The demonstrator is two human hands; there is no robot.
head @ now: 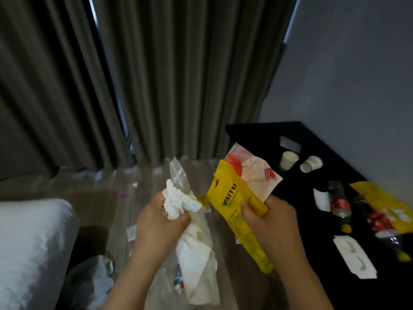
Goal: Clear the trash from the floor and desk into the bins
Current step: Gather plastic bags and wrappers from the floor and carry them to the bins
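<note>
**Item 1: crumpled white tissue (pixel 181 203) with a clear plastic bag (pixel 178 175).** Held in the left hand (pixel 161 220), fingers curled tight round the wad, over the floor (pixel 143 182). A long tail of paper hangs below the fist. Judged very light, soft and compressible; it is best gripped as one ball so the tail does not shed pieces.

**Item 2: yellow wrapper (pixel 232 204) with a red-printed paper wrapper (pixel 252 175) behind it.** Held in the right hand (pixel 268 222), thumb and fingers pinching both at mid-length, just off the left edge of the black worktop (pixel 257 135). Judged light, the yellow film slick and floppy at both ends, so a full-palm clasp would hold it better.

**Item 3: uncollected trash.** Two paper cups (pixel 289 161), bottles (pixel 339 202) and a yellow packet (pixel 384 204) lie on the worktop toward its right side. Small scraps are scattered on the floor.

**Clearances.** Open floor lies between the bed (pixel 29 242) on the left and the worktop's left edge. The curtain (pixel 178 74) closes the far side. No bin is in view.
</note>
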